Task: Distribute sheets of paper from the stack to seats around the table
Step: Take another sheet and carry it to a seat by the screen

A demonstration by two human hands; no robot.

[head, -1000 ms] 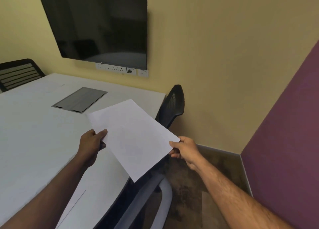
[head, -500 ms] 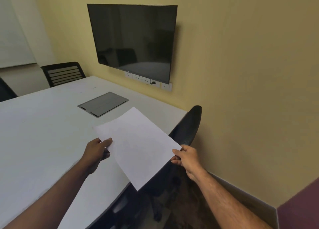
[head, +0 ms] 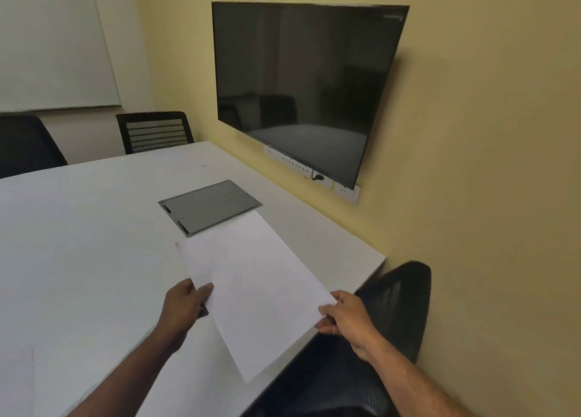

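Note:
A blank white sheet of paper (head: 254, 287) hangs tilted just above the white table (head: 81, 259), near its right edge. My left hand (head: 185, 303) pinches the sheet's left edge. My right hand (head: 344, 317) pinches its right corner, out past the table's edge. Below my right hand stands a black mesh chair (head: 399, 303) pushed against the table. The paper's far corner overlaps a grey cable hatch (head: 207, 206) set in the tabletop. No stack of paper shows in this view.
A dark wall screen (head: 301, 83) hangs over a strip of sockets (head: 308, 173) on the yellow wall. Two black chairs (head: 154, 132) (head: 25, 146) stand at the table's far side, under a whiteboard (head: 50, 42).
The view has swung left and the sheet has moved further over the table, toward the grey hatch. Both hands keep their hold on the paper.

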